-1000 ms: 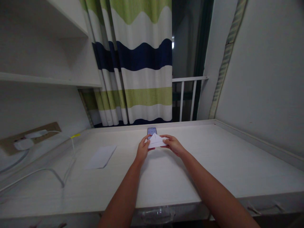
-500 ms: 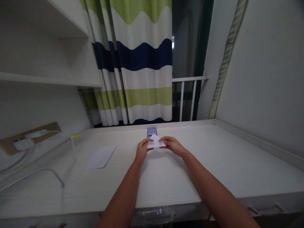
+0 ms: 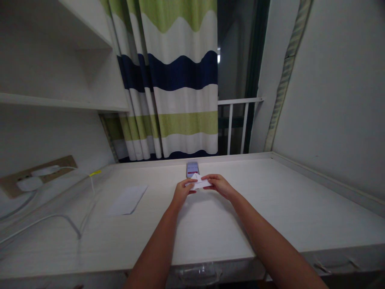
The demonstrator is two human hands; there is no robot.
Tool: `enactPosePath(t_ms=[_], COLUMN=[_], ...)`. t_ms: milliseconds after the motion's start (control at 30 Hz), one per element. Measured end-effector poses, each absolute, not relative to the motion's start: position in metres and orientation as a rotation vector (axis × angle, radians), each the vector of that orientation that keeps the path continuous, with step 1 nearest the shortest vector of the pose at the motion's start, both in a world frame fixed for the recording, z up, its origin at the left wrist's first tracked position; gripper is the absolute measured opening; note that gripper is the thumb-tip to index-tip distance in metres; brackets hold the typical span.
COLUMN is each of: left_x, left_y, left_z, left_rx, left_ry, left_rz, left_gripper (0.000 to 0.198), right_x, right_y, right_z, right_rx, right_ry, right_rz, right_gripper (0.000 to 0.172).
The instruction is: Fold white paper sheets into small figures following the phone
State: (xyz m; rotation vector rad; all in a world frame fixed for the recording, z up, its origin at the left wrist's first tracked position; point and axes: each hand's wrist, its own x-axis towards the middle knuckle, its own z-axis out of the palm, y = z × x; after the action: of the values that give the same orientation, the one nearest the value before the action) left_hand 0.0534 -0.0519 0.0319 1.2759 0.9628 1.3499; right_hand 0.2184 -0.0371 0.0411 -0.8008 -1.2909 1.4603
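Observation:
A small folded sheet of white paper, with a pointed peak at its top, is held up between my two hands over the desk. My left hand pinches its left end, thumb on the near face and fingers behind. At the opposite end my right hand grips the paper between thumb and fingers. Just beyond the paper a phone with a lit screen stands against the desk's back edge, its lower part partly covered by the paper.
Loose white paper lies on the white desk to the left. White cables run from a power strip at the left wall. A striped curtain hangs behind, and a shelf juts out at upper left.
The folded paper has tilted and sunk slightly, its peak now lower before the phone. My left hand has shifted a little down and right, its thumb further over the paper.

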Motion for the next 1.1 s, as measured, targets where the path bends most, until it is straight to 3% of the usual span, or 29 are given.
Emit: enactPosePath(t_ms=[200, 467, 1100], left_x=[0.053, 0.053, 0.050], left_y=[-0.051, -0.049, -0.045], left_z=[0.031, 0.030, 0.029], left_rx=[1.235, 1.212, 1.263], left_ry=[0.951, 0.927, 0.996], left_rz=[1.352, 1.339, 1.338], left_gripper=[0.025, 0.034, 0.037], right_x=[0.218, 0.224, 0.230], right_y=[-0.038, -0.032, -0.033], right_z=[0.041, 0.037, 0.043], right_rx=[-0.838, -0.841, -0.842], right_ry=[-1.327, -1.429, -1.454], right_rz=[1.428, 1.385, 1.296], right_gripper=[0.014, 0.029, 0.032])
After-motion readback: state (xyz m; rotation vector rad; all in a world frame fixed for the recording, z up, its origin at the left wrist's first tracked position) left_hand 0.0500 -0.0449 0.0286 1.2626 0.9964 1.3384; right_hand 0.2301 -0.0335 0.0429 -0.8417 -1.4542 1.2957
